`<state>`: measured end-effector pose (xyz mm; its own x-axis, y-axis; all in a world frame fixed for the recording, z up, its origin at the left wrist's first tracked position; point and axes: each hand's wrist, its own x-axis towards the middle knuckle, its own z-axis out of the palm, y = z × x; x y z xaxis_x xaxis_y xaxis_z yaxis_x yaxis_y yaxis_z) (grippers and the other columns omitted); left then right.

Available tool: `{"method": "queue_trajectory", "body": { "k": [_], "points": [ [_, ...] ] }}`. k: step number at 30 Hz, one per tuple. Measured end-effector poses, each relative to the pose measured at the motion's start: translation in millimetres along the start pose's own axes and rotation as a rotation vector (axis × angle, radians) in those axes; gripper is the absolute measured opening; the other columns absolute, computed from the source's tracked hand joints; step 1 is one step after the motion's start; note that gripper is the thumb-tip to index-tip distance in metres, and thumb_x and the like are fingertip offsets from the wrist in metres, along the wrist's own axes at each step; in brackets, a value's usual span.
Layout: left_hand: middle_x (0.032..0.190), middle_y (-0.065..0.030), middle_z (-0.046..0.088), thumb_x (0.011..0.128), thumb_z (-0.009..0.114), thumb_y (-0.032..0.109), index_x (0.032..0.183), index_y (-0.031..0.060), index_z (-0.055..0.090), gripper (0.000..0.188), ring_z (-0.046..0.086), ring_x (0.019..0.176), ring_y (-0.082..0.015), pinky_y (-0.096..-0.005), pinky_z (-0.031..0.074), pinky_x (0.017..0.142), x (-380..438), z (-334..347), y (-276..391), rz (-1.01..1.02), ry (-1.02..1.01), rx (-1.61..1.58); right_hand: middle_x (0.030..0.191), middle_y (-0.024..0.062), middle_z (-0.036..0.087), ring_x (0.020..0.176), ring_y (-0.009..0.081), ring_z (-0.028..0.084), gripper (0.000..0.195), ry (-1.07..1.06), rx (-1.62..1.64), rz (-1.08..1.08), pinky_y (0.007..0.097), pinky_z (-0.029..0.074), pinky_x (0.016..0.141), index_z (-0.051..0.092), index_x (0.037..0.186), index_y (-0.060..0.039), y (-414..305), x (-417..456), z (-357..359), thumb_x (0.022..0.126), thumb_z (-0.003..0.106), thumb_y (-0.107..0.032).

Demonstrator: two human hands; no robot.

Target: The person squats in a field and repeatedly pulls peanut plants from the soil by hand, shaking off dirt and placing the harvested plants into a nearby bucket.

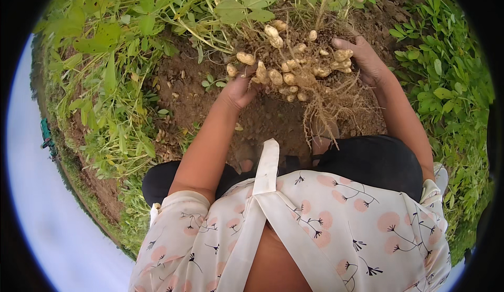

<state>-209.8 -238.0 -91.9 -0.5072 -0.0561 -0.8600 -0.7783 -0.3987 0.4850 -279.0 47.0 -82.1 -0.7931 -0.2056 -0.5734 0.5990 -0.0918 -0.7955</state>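
A cluster of peanut pods (289,73) hangs among soil-covered roots at the base of an uprooted peanut plant. My left hand (241,90) grips the cluster from its left side, with the fingers partly hidden behind pods. On the other side my right hand (367,60) holds the root mass, its thumb next to a few pods (342,59). Fine roots (330,107) trail down between my hands towards my knees. Stems and leaves (252,6) of the plant extend away from me at the top of the view.
Brown soil (189,95) lies under and around the plant, with a few loose pods (161,134) at left. Leafy peanut plants (106,107) stand on the left, and a green row (445,83) runs along the right. A green machine (47,138) stands far off.
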Motion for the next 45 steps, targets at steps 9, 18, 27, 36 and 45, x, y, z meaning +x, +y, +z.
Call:
{"method": "queue_trajectory", "body": {
  "k": [9,18,27,36,45],
  "points": [
    [0.144,-0.0163,0.051,0.104,0.047,0.015,0.142,0.0012,0.045,0.041,0.053,0.129,-0.0273,-0.0438,0.046,0.108,14,7,-15,-0.06,-0.1,-0.084,0.138,0.029,0.054,0.131,0.0371,0.049,0.072,0.038,-0.608,-0.052,0.0501,0.04,0.11,0.036,0.154,-0.0053,47,21,-20,0.092,0.068,-0.025],
    [0.154,-0.0155,0.037,0.092,0.076,0.028,0.151,0.0062,0.035,0.076,0.038,0.142,-0.0334,-0.0589,0.042,0.11,8,17,-8,0.047,-0.448,0.041,0.116,0.0146,0.066,0.099,0.0231,0.064,0.04,0.046,-0.843,-0.09,0.0364,0.054,0.083,0.056,0.133,0.0007,29,51,-43,0.095,0.066,-0.008],
    [0.156,-0.0162,0.037,0.097,0.069,0.039,0.151,0.0042,0.035,0.073,0.047,0.134,-0.0352,-0.0624,0.037,0.112,20,12,-18,-0.046,-0.44,0.109,0.131,0.0181,0.063,0.119,0.0251,0.06,0.047,0.094,-0.787,-0.225,0.0353,0.048,0.101,0.052,0.141,0.0042,27,27,-34,0.095,0.062,-0.004],
    [0.166,-0.0179,0.014,0.084,0.079,0.052,0.159,0.0048,0.015,0.109,0.014,0.152,-0.0415,-0.0598,0.034,0.115,29,24,-38,-0.094,-0.336,0.183,0.158,0.0238,0.036,0.141,0.0326,0.042,0.092,-0.072,-0.455,0.125,0.0445,0.032,0.118,0.014,0.16,-0.0003,43,43,-51,0.089,0.068,-0.019],
    [0.137,-0.008,0.059,0.09,0.077,0.031,0.139,0.0069,0.053,0.059,0.051,0.128,-0.0241,-0.0447,0.04,0.107,-7,20,8,0.377,-0.488,-0.112,0.155,0.028,0.036,0.151,0.0357,0.024,0.11,0.022,-0.063,-0.159,0.0519,0.011,0.125,0.015,0.159,0.0032,23,-5,-27,0.084,0.076,-0.05]
  ]
}}
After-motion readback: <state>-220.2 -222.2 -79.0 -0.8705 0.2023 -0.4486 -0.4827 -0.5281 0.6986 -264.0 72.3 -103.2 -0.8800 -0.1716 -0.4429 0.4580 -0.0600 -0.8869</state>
